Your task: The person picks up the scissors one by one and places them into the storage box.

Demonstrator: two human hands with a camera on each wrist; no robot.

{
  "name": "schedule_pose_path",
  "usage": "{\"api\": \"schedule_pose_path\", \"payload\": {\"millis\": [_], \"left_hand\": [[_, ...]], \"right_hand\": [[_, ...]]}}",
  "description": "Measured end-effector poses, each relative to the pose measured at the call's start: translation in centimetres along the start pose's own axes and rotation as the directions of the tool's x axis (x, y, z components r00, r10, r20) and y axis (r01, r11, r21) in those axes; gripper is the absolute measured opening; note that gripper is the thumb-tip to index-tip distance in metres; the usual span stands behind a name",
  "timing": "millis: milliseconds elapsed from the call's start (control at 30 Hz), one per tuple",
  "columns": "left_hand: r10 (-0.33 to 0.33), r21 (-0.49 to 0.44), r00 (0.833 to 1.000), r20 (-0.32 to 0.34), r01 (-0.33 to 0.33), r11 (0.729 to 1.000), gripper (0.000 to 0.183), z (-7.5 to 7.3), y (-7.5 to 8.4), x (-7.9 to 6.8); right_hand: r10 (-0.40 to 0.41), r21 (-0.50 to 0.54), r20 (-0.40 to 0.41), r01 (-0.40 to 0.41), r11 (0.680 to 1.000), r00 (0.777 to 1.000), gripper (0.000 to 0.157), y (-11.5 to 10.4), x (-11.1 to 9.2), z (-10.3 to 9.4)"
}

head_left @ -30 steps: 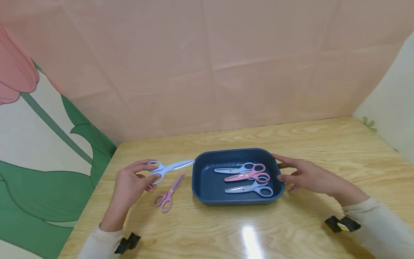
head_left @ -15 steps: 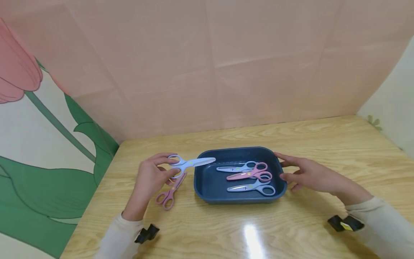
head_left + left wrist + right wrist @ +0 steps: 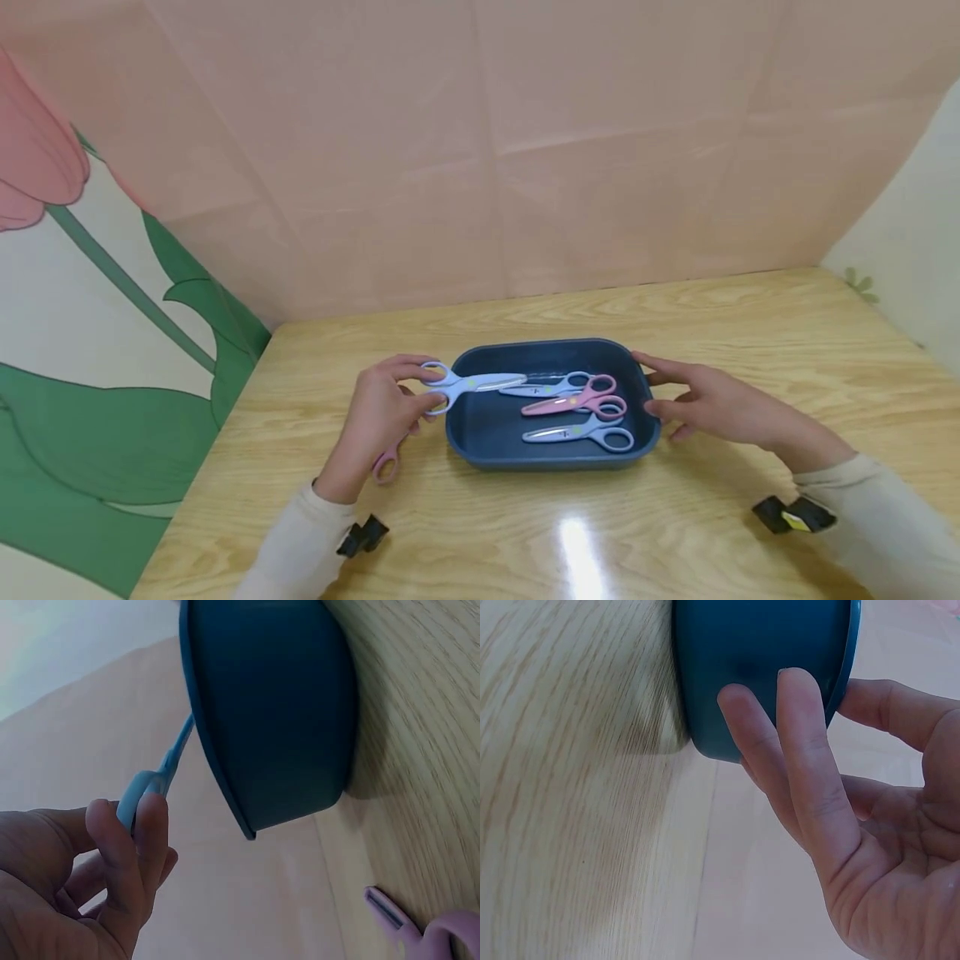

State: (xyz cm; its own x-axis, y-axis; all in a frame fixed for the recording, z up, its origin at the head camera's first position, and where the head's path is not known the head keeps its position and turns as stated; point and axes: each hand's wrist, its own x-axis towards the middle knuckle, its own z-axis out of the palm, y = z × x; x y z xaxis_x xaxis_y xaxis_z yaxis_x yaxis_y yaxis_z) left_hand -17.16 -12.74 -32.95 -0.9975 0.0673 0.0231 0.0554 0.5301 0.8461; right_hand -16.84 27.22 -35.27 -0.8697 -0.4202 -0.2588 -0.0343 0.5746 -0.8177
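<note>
Light blue scissors point(image 3: 472, 383) are pinched at the finger loops by my left hand point(image 3: 382, 412). Their blades point right, over the left rim of a dark blue plastic bin point(image 3: 480, 461). In the left wrist view the scissors' blades point(image 3: 180, 742) pass behind the bin's rim. Inside the bin lie pink scissors point(image 3: 573, 402) across two light blue pairs, the nearer point(image 3: 581, 432) and the farther point(image 3: 551, 390). My right hand point(image 3: 708, 408) holds the bin's right end, thumb over the rim and fingers against the outer wall point(image 3: 750, 652).
Another pair of pink scissors point(image 3: 420, 941) lies on the wood-grain table point(image 3: 465, 533), left of the bin and partly hidden by my left hand in the head view. A pink-draped wall point(image 3: 480, 167) rises behind the table.
My left hand has carried the light blue scissors rightward, from beside the bin to over its left part. It now covers most of the pink scissors on the table. The right hand keeps its hold.
</note>
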Motion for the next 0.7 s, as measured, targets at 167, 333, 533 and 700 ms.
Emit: {"api": "schedule_pose_path", "payload": {"millis": [167, 333, 533, 700], "left_hand": [[0.04, 0.09, 0.999, 0.011, -0.041, 0.995, 0.018, 0.9, 0.3, 0.2], [0.11, 0.217, 0.994, 0.023, -0.112, 0.97, 0.015, 1.5, 0.5, 0.1], [0.141, 0.26, 0.99, 0.019, -0.141, 0.955, 0.015, 1.9, 0.2, 0.2], [0.142, 0.281, 0.989, 0.03, -0.145, 0.949, 0.014, 2.1, 0.0, 0.1]], "right_hand": [[-0.001, 0.001, 0.001, 0.001, 1.0, 1.0, 0.081, 0.0, -0.1, -0.1], [0.014, 0.009, 0.002, -0.014, 1.0, 1.0, 0.082, 0.1, -0.1, 0.0], [0.003, -0.001, 0.0, -0.003, 1.0, 1.0, 0.081, 0.1, -0.1, 0.0], [0.002, -0.008, -0.002, -0.002, 1.0, 1.0, 0.081, 0.0, 0.0, 0.0]]}}
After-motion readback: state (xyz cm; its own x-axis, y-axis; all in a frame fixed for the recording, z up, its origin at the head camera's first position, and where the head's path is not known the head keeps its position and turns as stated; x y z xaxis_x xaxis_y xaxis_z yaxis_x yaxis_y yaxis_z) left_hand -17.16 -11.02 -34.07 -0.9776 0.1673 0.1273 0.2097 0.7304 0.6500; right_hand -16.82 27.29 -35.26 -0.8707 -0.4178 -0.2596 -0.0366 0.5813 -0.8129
